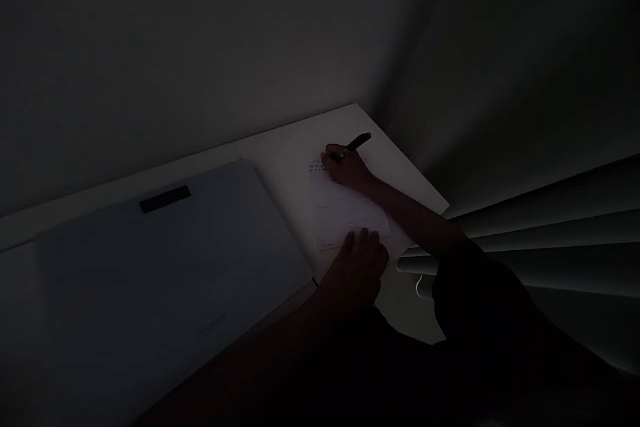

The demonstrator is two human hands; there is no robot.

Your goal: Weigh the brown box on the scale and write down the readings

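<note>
Paper (345, 213), pale with faint print, lies flat at the desk (290, 160) far right corner. Our right hand (347, 165) grips a black pen (357, 142) over it; our left hand (363, 260) rests open on its near edge.

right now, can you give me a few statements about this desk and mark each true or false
1. The right hand holds a pen over the far end of the paper. True.
2. The left hand is raised well above the desk. False: it rests at the paper's near edge.
3. The paper lies on top of the pale blue panel. False: it lies on the white desk, beside the panel.
4. A dark bar sits on the panel's far part. True.
</note>
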